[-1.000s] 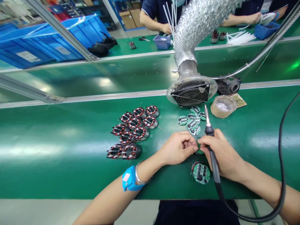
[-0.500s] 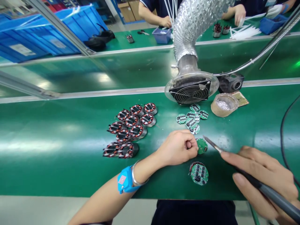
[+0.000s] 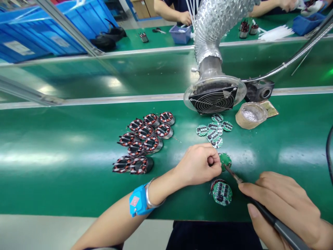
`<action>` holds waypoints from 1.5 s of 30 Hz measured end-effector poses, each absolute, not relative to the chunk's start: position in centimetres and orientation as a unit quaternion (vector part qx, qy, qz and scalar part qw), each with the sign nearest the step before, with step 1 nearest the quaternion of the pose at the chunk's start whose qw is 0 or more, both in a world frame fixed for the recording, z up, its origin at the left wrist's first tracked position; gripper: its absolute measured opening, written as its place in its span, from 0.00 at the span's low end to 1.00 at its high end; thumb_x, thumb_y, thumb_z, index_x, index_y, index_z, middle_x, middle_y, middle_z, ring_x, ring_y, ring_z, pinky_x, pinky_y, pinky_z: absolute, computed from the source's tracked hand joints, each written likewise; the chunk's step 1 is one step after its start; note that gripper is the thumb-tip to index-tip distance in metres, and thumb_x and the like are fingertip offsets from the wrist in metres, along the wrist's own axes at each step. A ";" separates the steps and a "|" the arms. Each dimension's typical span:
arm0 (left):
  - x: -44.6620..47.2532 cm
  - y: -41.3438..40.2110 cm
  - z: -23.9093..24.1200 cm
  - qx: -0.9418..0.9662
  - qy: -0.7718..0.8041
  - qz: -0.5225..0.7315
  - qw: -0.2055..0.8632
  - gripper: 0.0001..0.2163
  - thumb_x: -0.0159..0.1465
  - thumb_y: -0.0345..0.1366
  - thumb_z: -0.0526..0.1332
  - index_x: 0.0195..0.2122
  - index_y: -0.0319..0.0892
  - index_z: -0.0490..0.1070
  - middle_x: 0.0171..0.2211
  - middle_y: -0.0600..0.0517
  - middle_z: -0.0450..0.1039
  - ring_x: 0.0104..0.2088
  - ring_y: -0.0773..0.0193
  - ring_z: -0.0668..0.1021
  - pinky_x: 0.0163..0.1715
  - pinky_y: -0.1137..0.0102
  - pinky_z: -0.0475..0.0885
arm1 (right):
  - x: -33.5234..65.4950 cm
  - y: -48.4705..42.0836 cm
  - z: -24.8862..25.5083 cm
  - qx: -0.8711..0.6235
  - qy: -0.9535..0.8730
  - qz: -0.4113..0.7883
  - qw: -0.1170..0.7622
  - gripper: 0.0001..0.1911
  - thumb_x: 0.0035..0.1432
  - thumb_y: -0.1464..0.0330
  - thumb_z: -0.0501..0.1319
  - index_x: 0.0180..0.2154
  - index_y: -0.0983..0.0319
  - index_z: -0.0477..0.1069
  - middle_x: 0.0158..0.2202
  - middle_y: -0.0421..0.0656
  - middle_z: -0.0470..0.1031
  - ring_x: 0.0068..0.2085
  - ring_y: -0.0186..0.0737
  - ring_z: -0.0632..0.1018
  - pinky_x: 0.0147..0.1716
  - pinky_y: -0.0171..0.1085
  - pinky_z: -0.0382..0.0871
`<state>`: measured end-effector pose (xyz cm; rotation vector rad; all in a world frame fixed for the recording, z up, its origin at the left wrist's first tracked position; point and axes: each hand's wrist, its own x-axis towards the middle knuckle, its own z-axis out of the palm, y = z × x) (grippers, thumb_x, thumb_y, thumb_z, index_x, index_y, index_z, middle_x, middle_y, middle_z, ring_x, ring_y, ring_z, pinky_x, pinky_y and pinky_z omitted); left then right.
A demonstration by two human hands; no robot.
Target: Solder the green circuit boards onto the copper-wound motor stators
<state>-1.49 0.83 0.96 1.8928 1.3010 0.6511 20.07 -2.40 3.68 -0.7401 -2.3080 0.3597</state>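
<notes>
In the head view, the soldering iron (image 3: 269, 217) has moved since the earlier frame; its tip came from beside the round board (image 3: 224, 159) to its near part. Its long axis slants, tip pointing away and leftward, handle at the board's near right. The right hand (image 3: 283, 203) grips it firmly; the left hand (image 3: 199, 165) pinches the board's left edge.

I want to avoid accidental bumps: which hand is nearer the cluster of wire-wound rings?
Left. The left hand is to the right of the wire-wound rings, at a green circuit board; the right hand, holding a soldering iron, is farther right.
</notes>
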 end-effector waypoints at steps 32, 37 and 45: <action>-4.3 0.5 1.0 0.848 0.361 0.247 0.299 0.11 0.57 0.25 0.58 0.40 0.40 0.73 0.34 0.51 0.69 0.31 0.68 0.72 0.31 0.74 0.69 | 18.3 1.3 -0.7 -0.284 -0.846 0.240 0.381 0.15 0.58 0.80 0.60 0.46 0.60 0.70 0.46 0.48 0.78 0.45 0.41 0.79 0.45 0.42 0.73; -4.9 0.4 -0.1 0.888 0.309 0.249 0.230 0.07 0.66 0.34 0.57 0.36 0.43 0.75 0.29 0.53 0.68 0.28 0.68 0.71 0.29 0.73 0.67 | 18.4 1.3 -0.8 -0.285 -0.847 0.239 0.380 0.16 0.57 0.80 0.60 0.47 0.61 0.69 0.46 0.47 0.78 0.46 0.41 0.78 0.46 0.42 0.72; -3.1 0.0 -0.8 0.760 0.386 0.372 0.368 0.05 0.62 0.31 0.62 0.30 0.36 0.74 0.27 0.52 0.68 0.24 0.72 0.68 0.24 0.76 0.65 | 18.3 0.9 -0.6 -0.295 -0.826 0.223 0.426 0.20 0.53 0.79 0.64 0.47 0.59 0.68 0.41 0.44 0.79 0.45 0.45 0.76 0.45 0.46 0.72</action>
